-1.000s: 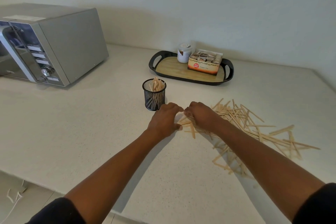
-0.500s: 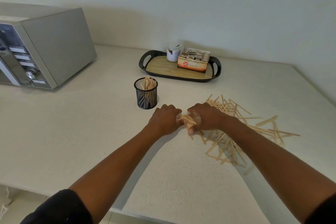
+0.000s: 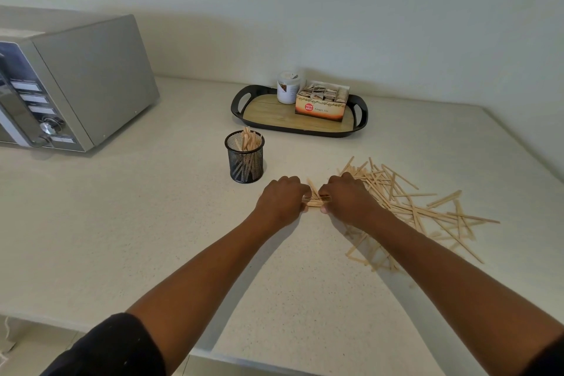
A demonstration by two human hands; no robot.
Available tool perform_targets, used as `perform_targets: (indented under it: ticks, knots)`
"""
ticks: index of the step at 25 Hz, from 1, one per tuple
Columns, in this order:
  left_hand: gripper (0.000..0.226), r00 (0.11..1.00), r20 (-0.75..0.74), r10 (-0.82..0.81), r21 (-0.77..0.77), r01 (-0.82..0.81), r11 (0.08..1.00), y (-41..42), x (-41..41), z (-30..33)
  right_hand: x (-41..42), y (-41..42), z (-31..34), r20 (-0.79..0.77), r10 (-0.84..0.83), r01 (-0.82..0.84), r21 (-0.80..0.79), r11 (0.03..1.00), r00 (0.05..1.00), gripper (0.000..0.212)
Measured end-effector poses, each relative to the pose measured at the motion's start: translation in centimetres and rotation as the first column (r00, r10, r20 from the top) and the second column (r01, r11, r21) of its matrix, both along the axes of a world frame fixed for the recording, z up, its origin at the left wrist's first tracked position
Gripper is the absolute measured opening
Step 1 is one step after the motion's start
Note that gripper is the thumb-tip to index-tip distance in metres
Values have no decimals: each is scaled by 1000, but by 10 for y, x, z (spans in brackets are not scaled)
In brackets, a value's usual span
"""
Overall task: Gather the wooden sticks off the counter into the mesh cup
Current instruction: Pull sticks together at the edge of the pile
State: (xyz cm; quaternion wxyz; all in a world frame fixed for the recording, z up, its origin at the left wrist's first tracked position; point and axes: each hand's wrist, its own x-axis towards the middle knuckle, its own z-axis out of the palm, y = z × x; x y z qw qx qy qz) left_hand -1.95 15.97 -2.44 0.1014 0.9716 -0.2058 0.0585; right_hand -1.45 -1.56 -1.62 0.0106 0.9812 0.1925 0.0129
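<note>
Both hands, left (image 3: 282, 199) and right (image 3: 346, 198), close on a bundle (image 3: 315, 200) of sticks mid-counter (image 3: 122, 223), which next probably needs lifting into the cup (image 3: 244, 161).

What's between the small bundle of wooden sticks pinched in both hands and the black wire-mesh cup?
Nothing visible. The bundle of wooden sticks sits between left hand and right hand; only bare pale counter separates it from the black mesh cup, up-left. The black-rimmed wooden tray stands farther back.

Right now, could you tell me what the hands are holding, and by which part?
Both hands, left and right, grip a small bundle of thin pale wooden sticks between them, one hand closed on each end, low over the counter.
</note>
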Motion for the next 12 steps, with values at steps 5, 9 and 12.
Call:
perform_targets:
  ticks: [5,9,12]
  knots:
    - [37,985,157,-70,37,65,997,-1,1,-5,-6,4,-5,119,19,-19,4,1000,993,22]
    - [37,976,167,-140,119,121,985,-2,2,-4,-7,2,-6,128,13,-16,23,1000,992,24]
    - [26,970,185,-158,143,132,981,-4,1,-3,-6,4,-5,156,28,-21,-44,999,987,22]
